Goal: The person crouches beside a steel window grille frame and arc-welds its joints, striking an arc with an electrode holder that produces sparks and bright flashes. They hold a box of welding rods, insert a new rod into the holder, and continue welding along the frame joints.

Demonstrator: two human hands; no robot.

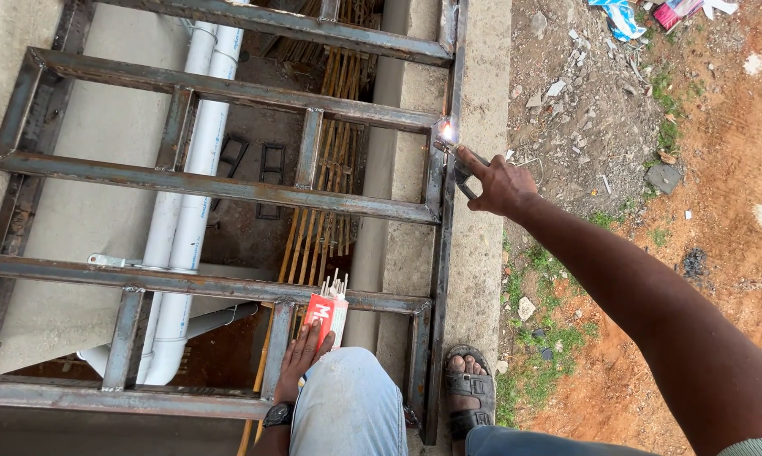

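Note:
My right hand [498, 182] reaches forward and grips a welding electrode holder [460, 162], its rod tip touching the steel grille frame [220, 187] where a bright spark [447, 130] glows at a joint. My left hand [301, 359] rests low by my knee and holds a red and white packet of welding rods [326, 309], the rod ends sticking up out of it. A watch sits on my left wrist. My sandalled foot [469, 387] stands by the frame's right rail.
The frame lies over a concrete channel with two white plastic pipes [197, 169] and a bundle of rusty rebar [323, 211] below. To the right is a concrete kerb [482, 84], then rubble, grass and red earth with litter.

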